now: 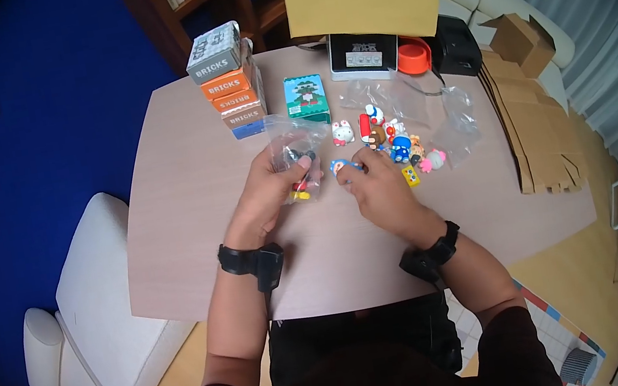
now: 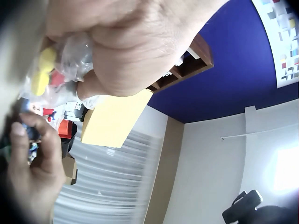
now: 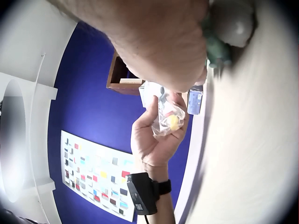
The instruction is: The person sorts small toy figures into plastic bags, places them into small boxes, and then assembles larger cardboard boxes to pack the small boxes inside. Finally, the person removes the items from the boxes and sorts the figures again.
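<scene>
Left hand gripping clear bag; toy inside dark/red, yellow at 6 o'clock. Right hand pinching blue-white figure, bag's 3 o'clock.

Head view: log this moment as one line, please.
left hand: grips clear bag, multicoloured contents | right hand: pinches blue-and-white toy | nearby: toy figures | beyond: green box

On the head view's clock, the wall at 10 is deep blue. At 11, the stack is grey, orange, brown and blue. At 12, the box is green, with a darker picture. Toward 2, the figures are red, white, blue and pink. The bag near the centre is transparent; its toy is dark, red and yellow.
</scene>
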A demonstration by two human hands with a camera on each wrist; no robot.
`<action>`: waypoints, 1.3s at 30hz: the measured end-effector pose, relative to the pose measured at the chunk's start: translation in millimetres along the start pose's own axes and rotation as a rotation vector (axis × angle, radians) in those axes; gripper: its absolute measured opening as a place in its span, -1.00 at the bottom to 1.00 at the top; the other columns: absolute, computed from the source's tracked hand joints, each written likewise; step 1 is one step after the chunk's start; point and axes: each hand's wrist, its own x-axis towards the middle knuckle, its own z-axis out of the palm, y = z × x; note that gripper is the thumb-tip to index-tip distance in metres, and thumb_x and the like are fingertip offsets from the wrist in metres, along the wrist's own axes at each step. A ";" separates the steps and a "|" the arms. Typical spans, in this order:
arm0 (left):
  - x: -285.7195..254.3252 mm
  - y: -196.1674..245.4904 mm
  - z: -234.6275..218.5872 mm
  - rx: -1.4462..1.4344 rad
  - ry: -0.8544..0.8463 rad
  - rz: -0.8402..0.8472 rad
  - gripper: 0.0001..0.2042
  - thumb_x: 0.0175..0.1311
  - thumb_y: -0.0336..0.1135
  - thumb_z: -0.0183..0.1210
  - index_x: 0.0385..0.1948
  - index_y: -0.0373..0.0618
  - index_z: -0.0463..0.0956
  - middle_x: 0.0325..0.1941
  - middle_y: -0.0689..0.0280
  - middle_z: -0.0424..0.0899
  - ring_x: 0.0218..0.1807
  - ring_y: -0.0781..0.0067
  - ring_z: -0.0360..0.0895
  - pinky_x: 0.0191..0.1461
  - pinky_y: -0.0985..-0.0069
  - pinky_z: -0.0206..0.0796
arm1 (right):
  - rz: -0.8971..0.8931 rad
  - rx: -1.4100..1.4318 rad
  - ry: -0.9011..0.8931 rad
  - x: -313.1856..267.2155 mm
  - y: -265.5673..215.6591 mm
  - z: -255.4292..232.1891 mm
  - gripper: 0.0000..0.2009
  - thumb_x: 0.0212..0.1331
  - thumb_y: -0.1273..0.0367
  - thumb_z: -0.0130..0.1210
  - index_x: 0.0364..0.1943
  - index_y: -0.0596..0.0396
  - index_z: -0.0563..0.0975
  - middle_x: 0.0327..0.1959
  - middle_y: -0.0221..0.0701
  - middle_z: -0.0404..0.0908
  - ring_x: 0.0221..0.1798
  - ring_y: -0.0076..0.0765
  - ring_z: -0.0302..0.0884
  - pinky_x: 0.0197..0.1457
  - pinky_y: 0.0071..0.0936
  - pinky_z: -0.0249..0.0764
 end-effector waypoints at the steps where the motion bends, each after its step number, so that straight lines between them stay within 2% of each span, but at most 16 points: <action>1: 0.2 1.7 0.2 0.065 -0.021 0.011 -0.49 0.48 -0.51 0.27 0.43 -0.22 0.40 0.04 0.16 0.72 -0.06 0.32 0.76 0.03 0.41 0.64 | -0.001 0.000 0.001 1.9 1.4 -3.5 -0.81 0.16 0.51 0.30 -0.15 0.05 0.61 -0.09 -0.21 0.54 0.05 0.05 0.56 0.10 -0.07 0.45; 3: -3.3 2.8 5.9 0.145 0.004 0.023 -0.48 0.46 -0.49 0.30 0.43 -0.22 0.41 0.03 0.20 0.72 -0.08 0.38 0.73 0.01 0.44 0.61 | 0.006 0.169 0.142 5.6 3.9 -14.6 -0.85 0.22 0.55 0.23 -0.16 0.09 0.57 -0.09 -0.18 0.58 -0.05 0.05 0.60 -0.02 -0.10 0.54; 4: -5.7 3.8 9.2 0.223 0.028 0.034 -0.48 0.44 -0.48 0.32 0.42 -0.22 0.43 0.02 0.24 0.72 -0.10 0.43 0.71 -0.01 0.47 0.58 | 0.007 0.168 0.143 7.7 2.3 -21.8 -0.85 0.22 0.55 0.23 -0.16 0.09 0.57 -0.09 -0.18 0.58 -0.05 0.05 0.60 -0.02 -0.10 0.54; 6: -6.1 2.6 10.8 0.263 0.004 0.046 -0.48 0.44 -0.47 0.33 0.41 -0.22 0.45 0.01 0.26 0.71 -0.09 0.46 0.69 0.01 0.48 0.56 | 0.329 0.393 0.145 10.8 0.1 -34.9 -0.90 0.33 0.57 0.14 -0.14 0.11 0.55 -0.20 -0.18 0.66 -0.20 -0.05 0.68 -0.11 -0.21 0.59; 7: -6.6 2.9 12.7 0.302 -0.019 0.057 -0.49 0.44 -0.45 0.34 0.40 -0.22 0.47 0.00 0.28 0.71 -0.07 0.50 0.67 0.02 0.49 0.55 | 0.331 0.391 0.146 11.4 3.9 -35.9 -0.90 0.33 0.57 0.14 -0.14 0.11 0.55 -0.20 -0.18 0.66 -0.20 -0.05 0.68 -0.11 -0.21 0.59; 9: -10.1 7.5 17.4 0.330 -0.044 -0.001 -0.55 0.49 -0.40 0.30 0.37 -0.23 0.50 0.00 0.31 0.71 -0.06 0.53 0.64 0.04 0.49 0.54 | 0.438 0.611 0.263 12.7 12.6 -37.2 -0.92 0.47 0.53 0.07 -0.07 0.15 0.56 -0.32 -0.23 0.73 -0.32 -0.30 0.73 -0.19 -0.40 0.60; 10: -11.4 8.8 19.2 0.359 -0.066 -0.059 -0.60 0.55 -0.34 0.26 0.34 -0.24 0.53 0.01 0.34 0.70 -0.05 0.57 0.62 0.06 0.49 0.53 | 0.443 0.610 0.265 12.6 16.2 -37.9 -0.92 0.47 0.53 0.07 -0.07 0.15 0.56 -0.32 -0.23 0.73 -0.32 -0.30 0.73 -0.19 -0.40 0.60; 12: -9.0 0.5 17.4 0.385 -0.103 -0.054 -0.64 0.60 -0.27 0.21 0.30 -0.25 0.57 -0.02 0.36 0.71 -0.05 0.59 0.61 0.07 0.51 0.51 | 0.447 0.774 0.267 11.4 21.4 -38.9 -0.88 0.56 0.45 0.07 -0.04 0.23 0.58 -0.37 -0.36 0.74 -0.35 -0.60 0.69 -0.22 -0.56 0.58; 15: -7.0 -4.3 15.1 0.443 -0.175 -0.096 -0.65 0.69 -0.17 0.11 0.20 -0.26 0.63 -0.09 0.41 0.71 -0.07 0.63 0.59 0.07 0.53 0.48 | 0.457 0.917 0.261 8.3 22.3 -40.0 -0.82 0.57 0.40 0.11 -0.02 0.28 0.61 -0.34 -0.45 0.73 -0.33 -0.70 0.64 -0.20 -0.62 0.58; 20: -5.5 -13.3 20.6 0.453 -0.184 -0.143 -0.66 0.71 -0.17 0.08 0.08 -0.28 0.70 -0.18 0.44 0.70 -0.15 0.67 0.53 -0.01 0.54 0.44 | 0.467 0.982 0.257 8.5 15.1 -44.9 -0.83 0.55 0.42 0.15 -0.05 0.30 0.64 -0.36 -0.47 0.69 -0.34 -0.67 0.60 -0.21 -0.60 0.56; 26: -4.3 -17.5 26.7 0.472 -0.112 0.073 -0.77 0.56 -0.36 0.24 0.06 -0.33 0.69 -0.21 0.33 0.77 -0.19 0.64 0.61 -0.06 0.56 0.51 | 0.376 0.881 0.304 8.1 22.6 -38.3 -0.85 0.47 0.45 0.21 -0.11 0.30 0.70 -0.30 -0.45 0.68 -0.30 -0.63 0.61 -0.20 -0.58 0.55; 29: -5.2 -16.2 29.9 0.430 -0.058 0.121 -0.74 0.43 -0.50 0.33 0.10 -0.33 0.69 -0.13 0.27 0.81 -0.13 0.62 0.64 -0.02 0.55 0.53 | 0.394 0.877 0.289 7.9 20.1 -40.7 -0.85 0.45 0.45 0.23 -0.11 0.29 0.72 -0.30 -0.44 0.69 -0.30 -0.63 0.62 -0.20 -0.58 0.56; 31: -6.6 -11.1 32.2 0.418 -0.047 0.066 -0.71 0.36 -0.58 0.36 0.10 -0.28 0.69 -0.06 0.32 0.80 -0.03 0.60 0.68 0.13 0.51 0.55 | 0.397 0.875 0.278 7.7 18.3 -41.6 -0.85 0.44 0.45 0.24 -0.10 0.28 0.73 -0.30 -0.45 0.69 -0.30 -0.62 0.62 -0.20 -0.58 0.56; 34: -5.1 -16.0 32.9 0.418 -0.025 0.070 -0.65 0.31 -0.60 0.40 0.13 -0.27 0.68 -0.07 0.30 0.80 -0.03 0.60 0.68 0.13 0.53 0.55 | 0.398 0.824 0.260 6.8 15.1 -42.2 -0.86 0.43 0.47 0.25 -0.09 0.27 0.73 -0.30 -0.44 0.72 -0.32 -0.61 0.65 -0.23 -0.59 0.59; 36: -6.9 -13.3 35.6 0.446 -0.031 0.081 -0.64 0.29 -0.61 0.41 0.14 -0.27 0.68 -0.06 0.30 0.80 -0.03 0.60 0.68 0.13 0.53 0.54 | 0.461 0.958 0.223 7.7 9.8 -41.9 -0.86 0.42 0.49 0.26 -0.07 0.26 0.74 -0.32 -0.43 0.74 -0.34 -0.61 0.68 -0.26 -0.61 0.62; 39: -9.6 -10.1 39.2 0.470 -0.045 0.088 -0.61 0.27 -0.60 0.43 0.15 -0.27 0.67 -0.05 0.31 0.80 -0.03 0.61 0.68 0.14 0.54 0.54 | 0.466 0.952 0.224 7.5 8.4 -37.5 -0.86 0.41 0.49 0.27 -0.06 0.25 0.74 -0.33 -0.42 0.75 -0.34 -0.61 0.69 -0.26 -0.63 0.65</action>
